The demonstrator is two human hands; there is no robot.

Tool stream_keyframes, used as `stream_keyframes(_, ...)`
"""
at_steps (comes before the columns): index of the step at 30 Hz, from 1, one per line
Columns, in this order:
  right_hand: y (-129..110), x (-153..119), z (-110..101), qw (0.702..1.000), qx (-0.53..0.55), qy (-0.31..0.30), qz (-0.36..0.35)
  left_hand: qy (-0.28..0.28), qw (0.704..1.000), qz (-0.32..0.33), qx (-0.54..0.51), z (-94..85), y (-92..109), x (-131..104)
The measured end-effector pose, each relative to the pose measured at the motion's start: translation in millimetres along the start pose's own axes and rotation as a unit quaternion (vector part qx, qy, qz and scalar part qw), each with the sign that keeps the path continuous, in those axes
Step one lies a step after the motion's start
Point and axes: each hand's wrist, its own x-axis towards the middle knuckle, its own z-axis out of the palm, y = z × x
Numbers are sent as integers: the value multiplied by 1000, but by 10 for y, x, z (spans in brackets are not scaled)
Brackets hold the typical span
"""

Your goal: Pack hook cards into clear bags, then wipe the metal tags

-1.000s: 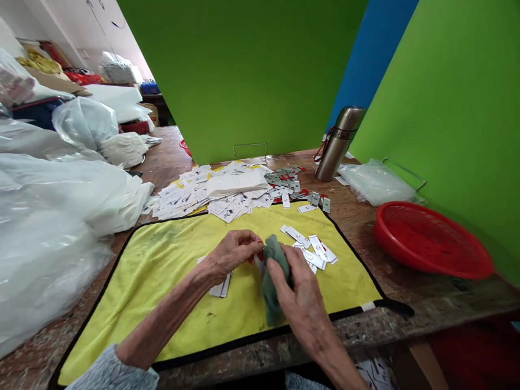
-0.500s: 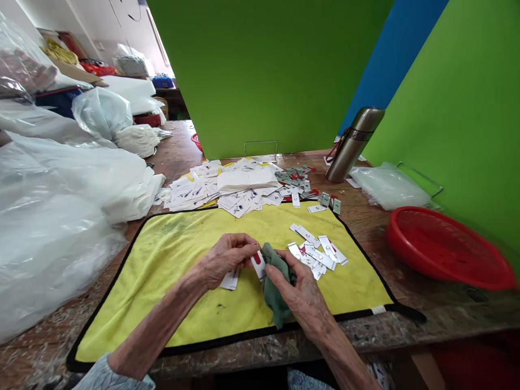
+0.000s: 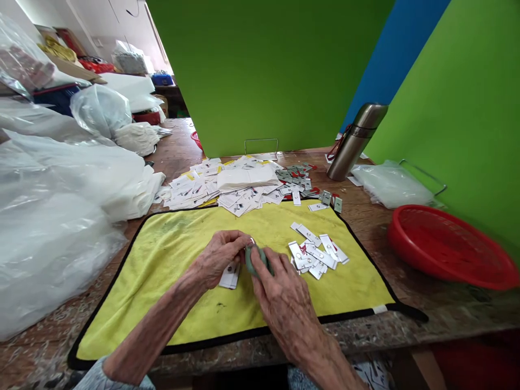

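Left hand pinches a half-hidden white piece; right hand clasps green cloth; hard rubbing could tug the piece loose.

A crumpled, dull green cloth is bunched beneath the fingers of the right hand, close against the left hand. A small white piece pokes out at the left hand's fingertips, mostly hidden. Flat white strips lie partly under that hand; a loose heap of similar strips, overlapping at odd angles, lies right of the cloth.
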Motion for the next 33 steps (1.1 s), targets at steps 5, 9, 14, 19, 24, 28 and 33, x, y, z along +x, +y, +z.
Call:
stream_keyframes(5,109,-53,-133,946,274,-27,173,41,999,25,26,-62,23,-43)
stream_keyframes(9,50,142,-132,826,492,-35,274,14,995,79,60,127,1,-125)
stream_keyframes(14,-71,144,-21,796,514,-65,314,59,982,132,121,163,-71,-171)
stream_keyframes(19,58,-153,-117,798,474,-68,364,90,952,90,277,-237,-81,-143)
stream_keyframes(24,149,-379,-226,803,462,-83,366,119,836,204,496,-38,-72,7)
stream_keyframes(28,168,-505,-263,800,431,-56,414,-88,805,278,516,595,-164,183)
stream_keyframes(33,273,-537,-388,807,409,-26,425,-151,770,270,558,949,-212,286)
